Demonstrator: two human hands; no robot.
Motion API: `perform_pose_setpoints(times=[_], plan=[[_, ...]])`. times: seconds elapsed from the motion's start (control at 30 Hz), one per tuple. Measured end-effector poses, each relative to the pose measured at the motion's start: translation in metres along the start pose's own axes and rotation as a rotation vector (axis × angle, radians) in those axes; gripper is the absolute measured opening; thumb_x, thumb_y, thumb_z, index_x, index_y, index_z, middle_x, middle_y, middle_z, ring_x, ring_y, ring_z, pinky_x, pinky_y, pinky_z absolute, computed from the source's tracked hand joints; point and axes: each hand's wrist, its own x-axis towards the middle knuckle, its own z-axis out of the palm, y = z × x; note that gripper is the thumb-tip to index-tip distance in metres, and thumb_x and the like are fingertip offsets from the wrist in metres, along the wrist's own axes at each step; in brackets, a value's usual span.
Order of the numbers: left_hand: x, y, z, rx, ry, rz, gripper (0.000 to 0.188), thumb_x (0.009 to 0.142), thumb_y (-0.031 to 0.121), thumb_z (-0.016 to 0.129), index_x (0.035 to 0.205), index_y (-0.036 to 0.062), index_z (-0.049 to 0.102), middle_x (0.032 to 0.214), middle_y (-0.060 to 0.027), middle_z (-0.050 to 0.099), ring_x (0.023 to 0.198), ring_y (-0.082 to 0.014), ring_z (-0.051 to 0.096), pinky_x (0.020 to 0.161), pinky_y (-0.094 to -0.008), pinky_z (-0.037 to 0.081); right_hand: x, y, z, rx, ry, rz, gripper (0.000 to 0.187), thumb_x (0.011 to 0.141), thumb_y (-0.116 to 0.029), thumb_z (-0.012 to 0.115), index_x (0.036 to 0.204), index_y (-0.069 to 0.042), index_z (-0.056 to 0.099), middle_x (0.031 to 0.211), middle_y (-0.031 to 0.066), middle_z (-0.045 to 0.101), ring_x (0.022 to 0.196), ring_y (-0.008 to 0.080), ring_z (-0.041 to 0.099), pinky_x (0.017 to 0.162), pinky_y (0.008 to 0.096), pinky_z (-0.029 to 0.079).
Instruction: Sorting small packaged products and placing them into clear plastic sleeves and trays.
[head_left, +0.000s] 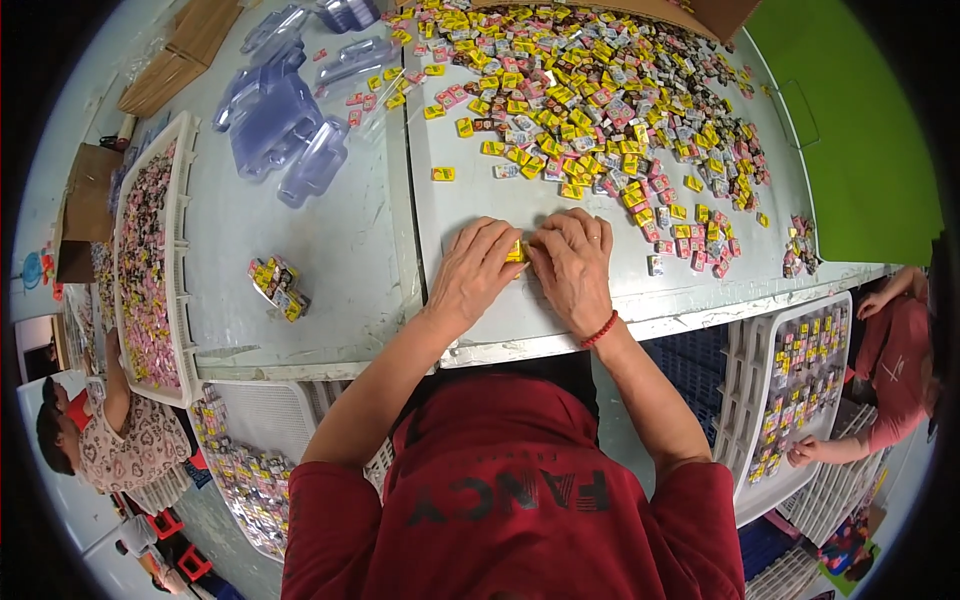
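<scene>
My left hand point(470, 268) and my right hand point(576, 270) meet near the table's front edge, fingers bent and pressed in from both sides. Between them shows a small yellow packet point(516, 251), gripped by both sets of fingertips. Whether more packets lie under the fingers is hidden. Beyond my hands spreads a large heap of small packets point(570, 110) in yellow, pink, white and dark brown. A looser group of pink and yellow packets point(690, 238) lies to the right of my right hand. On the left part of the table sits a compact clump of packets point(280, 287).
Clear plastic trays point(280, 120) are piled at the back left. A white crate point(184, 250) full of packets stands at the left edge. A green panel point(860, 130) borders the right. People work at both sides, the right one beside a white crate point(742, 440) of packet bundles.
</scene>
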Motion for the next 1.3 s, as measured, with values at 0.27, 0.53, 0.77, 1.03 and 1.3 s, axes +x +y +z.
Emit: perform_pose_setpoints(times=[0.27, 0.53, 0.77, 1.03, 1.3], plan=[[0.000, -0.003, 0.002, -0.007, -0.006, 0.001, 0.051, 0.067, 0.010, 0.076, 0.113, 0.0020, 0.055, 0.114, -0.0087, 0.053, 0.110, -0.0286, 0.050, 0.094, -0.0401, 0.043, 0.001, -0.003, 0.007, 0.022, 0.074, 0.055, 0.013, 0.074, -0.007, 0.072, 0.086, -0.005, 0.066, 0.097, 0.0077, 0.061, 0.102, 0.0278, 0.053, 0.089, 0.0413, 0.036], [0.000, -0.003, -0.002, -0.048, 0.028, 0.054, 0.046, 0.068, 0.011, 0.076, 0.110, 0.0020, 0.058, 0.115, -0.0109, 0.053, 0.111, -0.0306, 0.050, 0.093, -0.0419, 0.042, -0.011, 0.001, 0.000, 0.073, 0.140, 0.092, 0.016, 0.078, -0.004, 0.070, 0.094, -0.005, 0.066, 0.098, 0.0093, 0.061, 0.102, 0.0289, 0.054, 0.089, 0.0409, 0.039], [0.011, 0.005, -0.010, -0.141, -0.011, 0.052, 0.046, 0.069, 0.015, 0.076, 0.109, 0.0020, 0.058, 0.116, -0.0116, 0.054, 0.110, -0.0321, 0.051, 0.094, -0.0435, 0.041, -0.023, 0.006, -0.019, 0.046, -0.006, 0.037, 0.030, 0.074, -0.005, 0.072, 0.103, -0.005, 0.065, 0.102, 0.0089, 0.059, 0.104, 0.0290, 0.052, 0.092, 0.0422, 0.037], [0.035, -0.002, -0.014, -0.118, -0.287, -0.025, 0.047, 0.068, 0.014, 0.077, 0.110, 0.0032, 0.060, 0.112, -0.0083, 0.058, 0.106, -0.0271, 0.053, 0.093, -0.0401, 0.042, -0.017, 0.004, -0.022, -0.016, -0.049, 0.014, 0.032, 0.073, -0.008, 0.073, 0.105, -0.009, 0.066, 0.097, 0.0068, 0.058, 0.102, 0.0276, 0.053, 0.094, 0.0451, 0.035], [0.043, -0.005, -0.013, -0.083, -0.302, -0.012, 0.042, 0.067, 0.010, 0.077, 0.106, 0.0047, 0.063, 0.106, -0.0075, 0.062, 0.101, -0.0264, 0.057, 0.089, -0.0387, 0.046, -0.018, 0.005, -0.018, -0.039, -0.058, 0.033, 0.032, 0.074, -0.009, 0.074, 0.105, -0.011, 0.067, 0.096, 0.0048, 0.059, 0.103, 0.0265, 0.053, 0.099, 0.0501, 0.032]])
